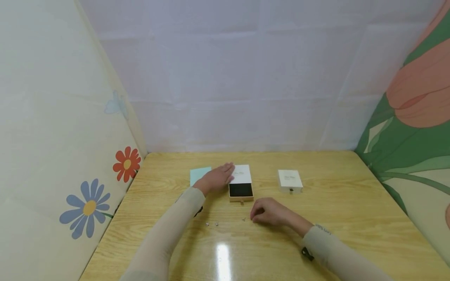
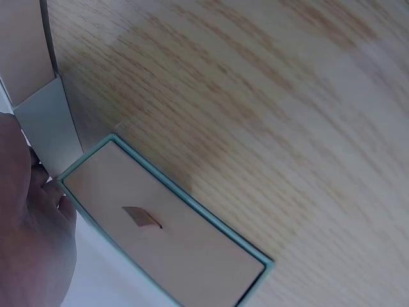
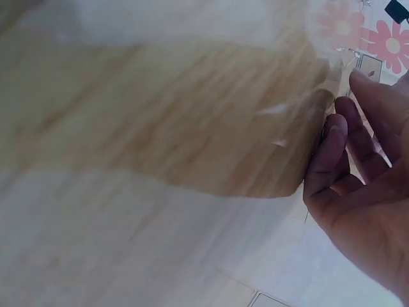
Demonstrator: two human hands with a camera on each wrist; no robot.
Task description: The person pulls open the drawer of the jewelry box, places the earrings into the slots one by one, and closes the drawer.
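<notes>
My left hand (image 1: pixel 217 177) rests with fairly straight fingers against the left side of a white jewelry box (image 1: pixel 242 175). The box's drawer is pulled out toward me and shows a black insert (image 1: pixel 240 190). In the left wrist view, that hand also lies beside a teal box (image 2: pixel 172 224) with a peach drawer front and small tab. My right hand (image 1: pixel 268 210) is low over the table in front of the open drawer, fingers bent and thumb close to the index fingertip. Whether anything tiny is between those fingertips cannot be seen. Just left of them lies a small shiny piece (image 1: pixel 243 219), perhaps an earring.
Two small shiny studs (image 1: pixel 212 224) lie farther left on the wooden table (image 1: pixel 337 218). A white box (image 1: pixel 290 180) with its drawer closed stands to the right. Cloth hangs along the back and sides of the table.
</notes>
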